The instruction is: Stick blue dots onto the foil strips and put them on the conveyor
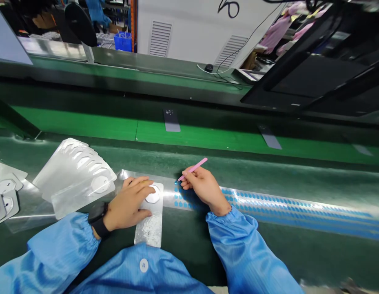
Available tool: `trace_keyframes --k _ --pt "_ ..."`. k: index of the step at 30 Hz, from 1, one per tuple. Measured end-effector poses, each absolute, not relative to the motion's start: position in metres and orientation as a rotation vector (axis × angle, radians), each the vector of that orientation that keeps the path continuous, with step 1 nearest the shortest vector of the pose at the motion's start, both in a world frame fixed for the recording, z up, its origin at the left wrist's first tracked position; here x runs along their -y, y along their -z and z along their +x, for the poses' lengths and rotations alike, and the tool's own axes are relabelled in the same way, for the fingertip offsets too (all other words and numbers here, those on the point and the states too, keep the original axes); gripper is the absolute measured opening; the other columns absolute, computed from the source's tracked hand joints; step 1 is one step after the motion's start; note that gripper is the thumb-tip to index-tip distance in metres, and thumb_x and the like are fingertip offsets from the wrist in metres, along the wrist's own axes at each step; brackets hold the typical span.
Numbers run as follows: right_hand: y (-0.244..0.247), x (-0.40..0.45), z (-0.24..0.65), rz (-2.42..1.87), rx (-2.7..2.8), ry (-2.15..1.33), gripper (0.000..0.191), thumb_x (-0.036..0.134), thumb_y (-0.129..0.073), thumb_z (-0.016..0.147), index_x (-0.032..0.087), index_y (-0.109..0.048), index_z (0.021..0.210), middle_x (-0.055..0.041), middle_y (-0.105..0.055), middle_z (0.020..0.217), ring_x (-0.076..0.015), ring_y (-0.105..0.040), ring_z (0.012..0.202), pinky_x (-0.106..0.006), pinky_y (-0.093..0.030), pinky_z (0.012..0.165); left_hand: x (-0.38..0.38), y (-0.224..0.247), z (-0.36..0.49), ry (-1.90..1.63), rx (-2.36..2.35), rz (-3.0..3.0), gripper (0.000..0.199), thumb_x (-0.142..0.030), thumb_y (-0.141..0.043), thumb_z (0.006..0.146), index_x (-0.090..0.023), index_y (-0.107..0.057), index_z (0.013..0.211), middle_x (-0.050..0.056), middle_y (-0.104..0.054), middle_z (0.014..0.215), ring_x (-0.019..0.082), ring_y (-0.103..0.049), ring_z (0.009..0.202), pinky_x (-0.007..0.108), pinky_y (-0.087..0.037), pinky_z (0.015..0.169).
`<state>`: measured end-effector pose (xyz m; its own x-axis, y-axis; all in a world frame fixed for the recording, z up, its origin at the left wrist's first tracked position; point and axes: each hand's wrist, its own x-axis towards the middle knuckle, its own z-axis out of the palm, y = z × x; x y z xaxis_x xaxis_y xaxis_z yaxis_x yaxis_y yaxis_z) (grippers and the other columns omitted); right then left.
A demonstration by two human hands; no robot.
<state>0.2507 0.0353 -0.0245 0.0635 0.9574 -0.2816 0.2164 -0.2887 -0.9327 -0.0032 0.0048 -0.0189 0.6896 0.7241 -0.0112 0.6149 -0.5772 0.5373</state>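
Both hands sit low over a green workbench. The left hand (pixel 128 204) lies open, fingers spread, pressing flat on one silver rectangular sheet (pixel 151 228), with one white rounded hexagon (pixel 153 194) just beside its fingertips. A black watch (pixel 98 218) circles that wrist. The right hand (pixel 204 190) pinches one pair of pink tweezers (pixel 193 168), their tips angled down over the near end of a long strip of blue round dots (pixel 269 204). The dots run in rows, too many to count, and the right hand rests on the strip.

Left of the hands lies a fanned stack of silver sheets (pixel 74 179), its count unclear, and at least three more silver sheets (pixel 5 192) sit at the far left. Beyond, on a green conveyor belt (pixel 76 124), two dark grey slabs (pixel 171 120) lie well apart, and a third, fainter one sits further right. Farther off are one blue crate (pixel 123 42) and one computer mouse (pixel 209 67).
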Motion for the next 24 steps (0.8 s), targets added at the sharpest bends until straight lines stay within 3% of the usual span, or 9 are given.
trace_keyframes --k 9,16,24 --pt "0.006 -0.031 0.248 -1.498 1.058 -1.336 0.049 0.061 -0.077 0.053 0.017 -0.058 0.064 -0.0012 -0.062 0.051 -0.0118 -0.057 0.045 -0.022 -0.047 0.042 -0.007 0.019 0.000 -0.347 -1.060 2.319 0.057 -0.022 -0.077 0.067 -0.019 -0.047 0.116 0.014 -0.054 0.133 0.031 -0.038 0.132 0.052 -0.027 0.104" --pt "-0.003 -0.015 0.206 -1.444 1.246 -1.454 0.039 0.055 -0.070 0.068 0.017 -0.058 0.068 -0.0013 -0.062 0.052 -0.0121 -0.057 0.043 -0.023 -0.048 0.043 -0.008 0.021 0.003 -0.395 -1.078 2.281 0.063 -0.022 -0.081 0.062 -0.019 -0.045 0.114 0.013 -0.056 0.129 0.032 -0.041 0.130 0.051 -0.028 0.103" --pt "0.018 -0.019 0.198 -1.519 1.241 -1.477 0.036 0.052 -0.066 0.070 0.017 -0.057 0.069 -0.0012 -0.062 0.052 -0.0118 -0.057 0.043 -0.023 -0.047 0.042 -0.005 0.017 0.003 -0.351 -1.074 2.325 0.057 -0.027 -0.079 0.064 -0.019 -0.049 0.112 0.012 -0.055 0.130 0.032 -0.038 0.130 0.050 -0.028 0.103"
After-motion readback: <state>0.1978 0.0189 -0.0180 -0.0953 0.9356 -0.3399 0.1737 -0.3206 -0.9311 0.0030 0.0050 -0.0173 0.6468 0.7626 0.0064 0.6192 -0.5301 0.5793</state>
